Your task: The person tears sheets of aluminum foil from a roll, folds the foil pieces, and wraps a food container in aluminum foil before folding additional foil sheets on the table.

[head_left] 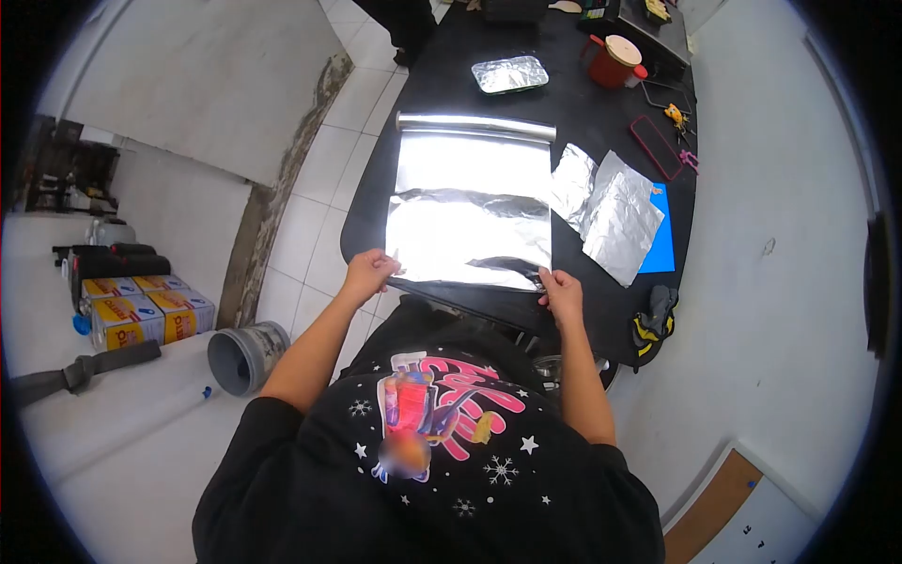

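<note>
A wide sheet of aluminum foil (470, 226) lies unrolled toward me over the black table. Its roll (476, 126) sits across the far end of the sheet. My left hand (369, 274) pinches the near left corner of the foil at the table's edge. At the near right corner, my right hand (562, 293) grips the foil between thumb and fingers. Two loose, creased foil pieces (622, 218) lie to the right, partly over a blue flat item (663, 240). Beyond the roll stands a foil-covered tray (510, 74).
On the black table (437, 80) are a red pitcher (614, 64), a phone with a pink edge (656, 148) and grey-yellow gloves (654, 324). A white wall runs along the right. Left on the floor are a grey bucket (246, 359) and yellow boxes (141, 315). Another person's legs show behind.
</note>
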`<move>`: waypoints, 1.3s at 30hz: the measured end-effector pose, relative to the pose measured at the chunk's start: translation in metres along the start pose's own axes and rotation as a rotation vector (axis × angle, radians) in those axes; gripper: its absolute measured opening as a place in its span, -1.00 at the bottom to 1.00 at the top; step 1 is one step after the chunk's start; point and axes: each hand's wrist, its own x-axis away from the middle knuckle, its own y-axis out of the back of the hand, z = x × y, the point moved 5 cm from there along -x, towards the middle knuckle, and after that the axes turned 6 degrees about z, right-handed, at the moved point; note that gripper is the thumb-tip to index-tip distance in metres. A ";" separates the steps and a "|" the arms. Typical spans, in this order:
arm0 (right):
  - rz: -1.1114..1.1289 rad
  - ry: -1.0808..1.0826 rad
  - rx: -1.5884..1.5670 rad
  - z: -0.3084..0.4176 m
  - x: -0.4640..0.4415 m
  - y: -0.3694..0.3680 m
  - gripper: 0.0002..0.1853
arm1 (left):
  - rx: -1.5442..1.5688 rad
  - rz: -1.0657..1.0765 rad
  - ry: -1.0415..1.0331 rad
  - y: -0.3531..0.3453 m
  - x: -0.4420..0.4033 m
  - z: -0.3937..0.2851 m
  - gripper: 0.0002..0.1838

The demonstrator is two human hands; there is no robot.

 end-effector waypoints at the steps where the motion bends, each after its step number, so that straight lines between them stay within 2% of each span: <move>1: -0.040 0.044 0.033 -0.002 -0.001 0.000 -0.66 | -0.038 -0.065 0.005 0.001 -0.002 0.000 -0.78; 3: -0.114 0.087 0.078 -0.007 -0.003 0.002 -0.62 | -0.116 -0.196 0.014 0.003 -0.004 0.001 -0.79; 9: -0.224 0.072 0.141 0.003 -0.003 0.001 -0.60 | 0.122 -0.081 0.035 0.002 0.006 -0.010 -0.78; 14: -0.222 0.017 0.171 0.013 -0.004 0.000 -0.60 | 0.146 -0.043 0.046 0.003 -0.003 0.003 -0.79; 20: -0.361 0.139 0.441 0.022 -0.007 -0.001 -0.62 | 0.111 -0.058 0.087 0.002 -0.004 0.004 -0.85; 25: -0.364 0.169 0.433 0.016 -0.013 -0.001 -0.63 | 0.128 -0.022 0.131 0.006 0.002 0.003 -0.80; 27: -0.307 0.105 0.413 0.025 -0.009 -0.001 -0.68 | 0.177 0.006 0.173 0.007 0.004 0.004 -0.78; 30: -0.651 0.512 0.668 0.064 0.019 -0.009 -0.72 | 0.194 0.014 0.164 0.007 0.003 0.008 -0.79; 33: -0.224 0.917 0.781 0.097 0.026 -0.061 -0.69 | 0.182 -0.011 0.152 0.004 0.004 0.009 -0.80; 35: 0.173 0.863 0.854 0.095 0.024 -0.115 -0.63 | 0.162 -0.038 0.138 0.002 0.006 0.008 -0.79; 37: 0.190 0.970 1.007 0.090 0.031 -0.155 -0.54 | 0.170 -0.050 0.128 0.000 0.009 0.010 -0.78; 39: 0.207 0.939 1.074 0.082 0.026 -0.172 -0.51 | 0.200 -0.044 0.124 0.000 0.009 0.017 -0.77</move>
